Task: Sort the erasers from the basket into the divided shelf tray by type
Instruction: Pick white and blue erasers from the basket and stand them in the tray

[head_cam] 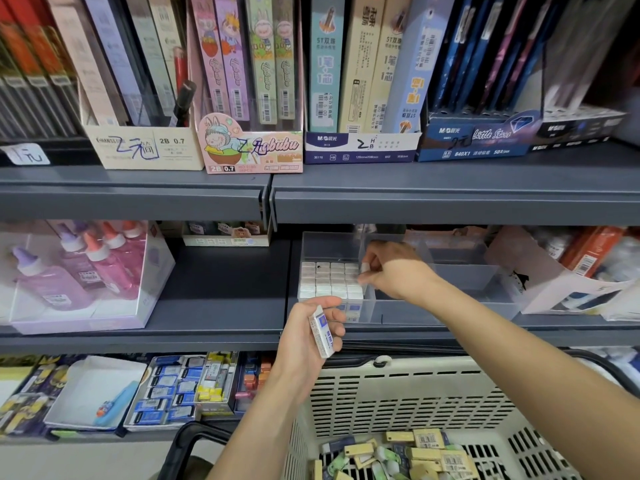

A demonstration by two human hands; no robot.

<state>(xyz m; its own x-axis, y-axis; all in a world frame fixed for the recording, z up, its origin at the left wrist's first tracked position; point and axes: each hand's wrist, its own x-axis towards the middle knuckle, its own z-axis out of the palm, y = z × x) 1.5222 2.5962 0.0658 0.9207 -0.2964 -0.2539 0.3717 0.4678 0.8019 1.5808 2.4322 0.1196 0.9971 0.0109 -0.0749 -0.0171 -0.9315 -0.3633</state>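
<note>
A clear divided tray (450, 268) stands on the middle shelf. Its left compartment is packed with rows of white erasers (327, 280) standing on end. My right hand (391, 271) reaches over the divider and pinches one white eraser (364, 268) at the right edge of those rows. My left hand (308, 341) is in front of the shelf edge, gripping white-and-blue sleeved erasers (322, 332). Below, a beige slotted basket (408, 400) holds several loose yellow, green and blue erasers (415, 452).
The tray's other compartments look bare. A box of pink and purple glue bottles (79, 275) stands to the left. The upper shelf (346, 188) overhangs with boxes of pencil leads. A lower shelf carries trays of small stationery (173, 389).
</note>
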